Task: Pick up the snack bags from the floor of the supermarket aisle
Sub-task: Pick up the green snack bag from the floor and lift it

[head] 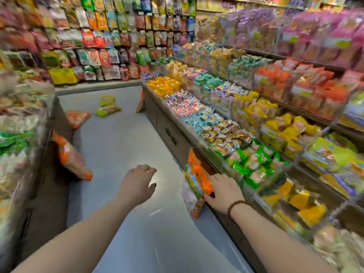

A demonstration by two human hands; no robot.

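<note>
One orange bag (197, 180) stands upright against shelving (173, 138); right hand (224, 192) grips it.

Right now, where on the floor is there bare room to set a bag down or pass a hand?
Bare grey floor runs down the aisle's middle, between the left orange bag and the right shelf base, under the left hand. Crowded: the far end, with two green bags, and by the right hand, touching the right orange bag.
</note>
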